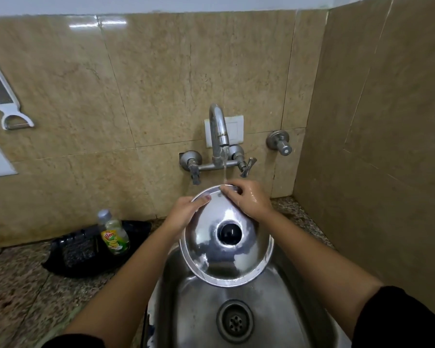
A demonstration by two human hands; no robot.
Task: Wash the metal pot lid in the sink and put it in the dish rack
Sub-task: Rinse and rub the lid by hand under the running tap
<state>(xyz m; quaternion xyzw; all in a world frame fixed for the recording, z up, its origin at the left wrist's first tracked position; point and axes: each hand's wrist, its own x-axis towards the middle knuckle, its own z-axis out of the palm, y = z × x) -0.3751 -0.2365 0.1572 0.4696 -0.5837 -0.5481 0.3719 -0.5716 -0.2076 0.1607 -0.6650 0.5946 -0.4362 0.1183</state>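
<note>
Steel sink (191, 310) fills the lower centre, set into a speckled stone counter (23, 285); drain (235, 321) sits near the basin's front. Tiled wall behind carries a chrome tap (219, 131), running: a thin stream falls to the far rim of the lid.

Metal pot lid (211, 257) is held above the rear half of the basin, tilted, domed outer side and black centre knob (229, 232) facing the camera. Near rim hangs low over the basin; far rim is raised under the water.

Left hand (183, 213) clamps the lid's upper-left rim, thumb on the outer face, remaining fingers hidden behind. Right hand (249, 199) lies closed over the far rim at top right, fingers curled across the edge where the stream lands; skin is wet. Both grips sit on the far half, so most of the lid hangs below and toward the camera from the hands.

Counter, left of sink: black rack (81, 249) against the back edge, with a dish-soap bottle (113, 233) standing at its right end.
</note>
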